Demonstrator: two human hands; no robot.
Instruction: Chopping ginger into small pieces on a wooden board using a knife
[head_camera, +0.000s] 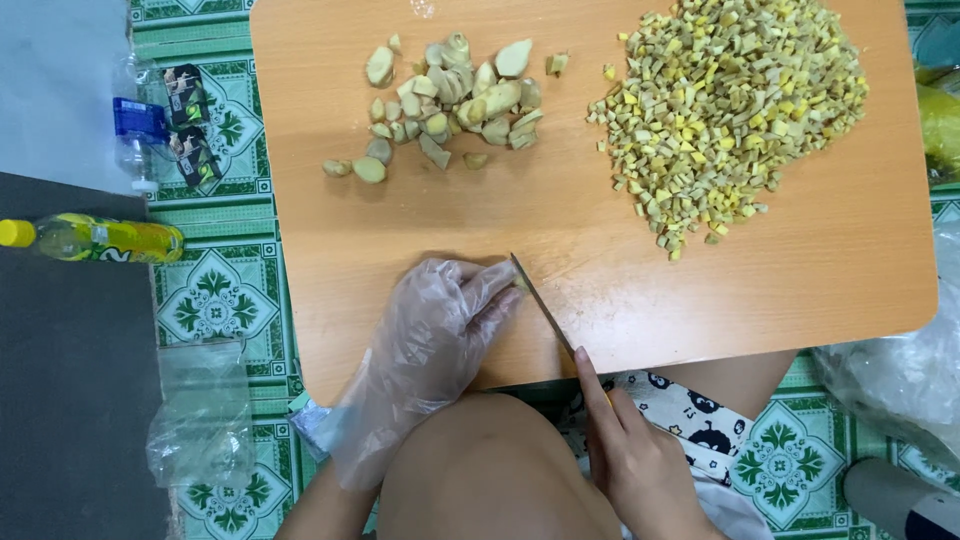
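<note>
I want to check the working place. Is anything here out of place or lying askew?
Mostly tidy. A yellow plastic bottle lies on its side left of the wooden board, and a few diced pieces have strayed from the big heap.

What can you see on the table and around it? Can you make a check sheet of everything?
Surface: wooden board, light brown, lying on a green patterned mat.
Job's things: knife with its blade on the board; pile of peeled chunks; big heap of small diced pieces.
Clutter: yellow bottle lying on its side; clear bottle with blue cap; crumpled clear plastic; plastic bag at right.
Hands: left hand in a clear plastic glove, fingertips pressed down beside the blade; whatever is under them is hidden. Right hand, bare, grips the knife handle.
Cables: nothing seen.
Surroundings: the person's bare knee below the board; grey floor at left.
</note>
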